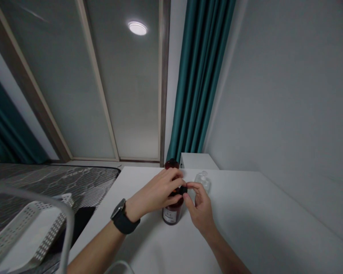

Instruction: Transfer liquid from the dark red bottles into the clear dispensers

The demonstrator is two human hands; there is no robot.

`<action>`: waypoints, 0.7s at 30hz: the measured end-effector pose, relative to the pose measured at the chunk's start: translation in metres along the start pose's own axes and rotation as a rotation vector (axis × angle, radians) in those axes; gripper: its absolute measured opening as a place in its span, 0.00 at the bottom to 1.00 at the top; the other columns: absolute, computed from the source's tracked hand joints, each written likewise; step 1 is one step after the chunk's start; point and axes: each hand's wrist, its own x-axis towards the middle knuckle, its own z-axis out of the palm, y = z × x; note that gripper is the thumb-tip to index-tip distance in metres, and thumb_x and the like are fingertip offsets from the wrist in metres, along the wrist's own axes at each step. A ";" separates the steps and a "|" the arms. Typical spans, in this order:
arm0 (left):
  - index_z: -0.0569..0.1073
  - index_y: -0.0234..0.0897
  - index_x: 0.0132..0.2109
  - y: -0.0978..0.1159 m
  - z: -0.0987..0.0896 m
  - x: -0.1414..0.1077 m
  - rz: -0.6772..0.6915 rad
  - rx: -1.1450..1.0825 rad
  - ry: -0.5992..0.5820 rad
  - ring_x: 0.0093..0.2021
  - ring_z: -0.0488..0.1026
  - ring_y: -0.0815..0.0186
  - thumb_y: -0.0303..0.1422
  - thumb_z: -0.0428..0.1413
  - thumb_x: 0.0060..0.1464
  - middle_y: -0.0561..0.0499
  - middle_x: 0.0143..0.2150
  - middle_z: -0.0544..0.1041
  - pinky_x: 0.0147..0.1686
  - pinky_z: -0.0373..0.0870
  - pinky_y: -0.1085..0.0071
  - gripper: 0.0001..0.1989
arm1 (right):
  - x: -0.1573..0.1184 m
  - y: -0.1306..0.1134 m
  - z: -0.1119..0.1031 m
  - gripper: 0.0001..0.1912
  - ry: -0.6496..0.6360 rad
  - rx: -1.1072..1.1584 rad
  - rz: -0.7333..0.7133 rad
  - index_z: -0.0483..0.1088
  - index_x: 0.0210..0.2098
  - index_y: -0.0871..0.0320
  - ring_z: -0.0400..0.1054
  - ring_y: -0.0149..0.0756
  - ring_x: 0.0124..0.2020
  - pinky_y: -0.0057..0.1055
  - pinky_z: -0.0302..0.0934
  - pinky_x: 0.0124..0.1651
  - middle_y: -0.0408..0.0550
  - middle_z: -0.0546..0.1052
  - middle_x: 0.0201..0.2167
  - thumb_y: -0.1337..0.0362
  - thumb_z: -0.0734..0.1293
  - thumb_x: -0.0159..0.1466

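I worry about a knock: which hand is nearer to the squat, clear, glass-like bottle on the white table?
Right. The right hand is just in front of the clear bottle; the left hand is farther away, to its left.

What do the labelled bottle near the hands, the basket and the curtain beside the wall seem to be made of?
Bottle: glossy, dark reddish; glass or plastic, I can't tell which.
Basket: probably white moulded plastic, judging by its evenly perforated walls.
Curtain: woven fabric, likely, teal, hanging in soft folds.
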 end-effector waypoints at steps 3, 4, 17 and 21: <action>0.66 0.38 0.56 0.001 -0.001 0.000 -0.020 0.002 0.017 0.53 0.69 0.54 0.29 0.60 0.58 0.42 0.53 0.71 0.53 0.70 0.57 0.20 | 0.003 0.003 -0.004 0.10 0.001 -0.052 -0.037 0.69 0.47 0.55 0.70 0.40 0.48 0.37 0.65 0.53 0.49 0.75 0.43 0.66 0.65 0.66; 0.65 0.38 0.58 0.002 -0.002 -0.001 -0.029 -0.006 0.027 0.53 0.69 0.54 0.30 0.60 0.58 0.42 0.54 0.71 0.53 0.70 0.57 0.22 | 0.004 0.004 -0.007 0.10 0.002 -0.071 -0.055 0.69 0.47 0.55 0.70 0.40 0.47 0.37 0.65 0.52 0.49 0.75 0.43 0.66 0.64 0.66; 0.66 0.39 0.56 -0.017 0.012 -0.057 -0.167 -0.086 0.280 0.52 0.70 0.57 0.30 0.52 0.65 0.44 0.51 0.71 0.52 0.71 0.59 0.14 | 0.014 0.045 -0.084 0.08 0.050 -0.393 -0.103 0.71 0.42 0.56 0.70 0.43 0.42 0.42 0.66 0.48 0.50 0.76 0.38 0.66 0.65 0.63; 0.63 0.38 0.57 -0.029 0.034 -0.079 -0.145 0.021 0.457 0.50 0.70 0.57 0.25 0.51 0.63 0.43 0.49 0.71 0.49 0.71 0.59 0.17 | 0.015 0.060 -0.096 0.08 0.087 -0.444 -0.081 0.72 0.42 0.55 0.70 0.45 0.43 0.43 0.66 0.48 0.50 0.77 0.38 0.63 0.65 0.63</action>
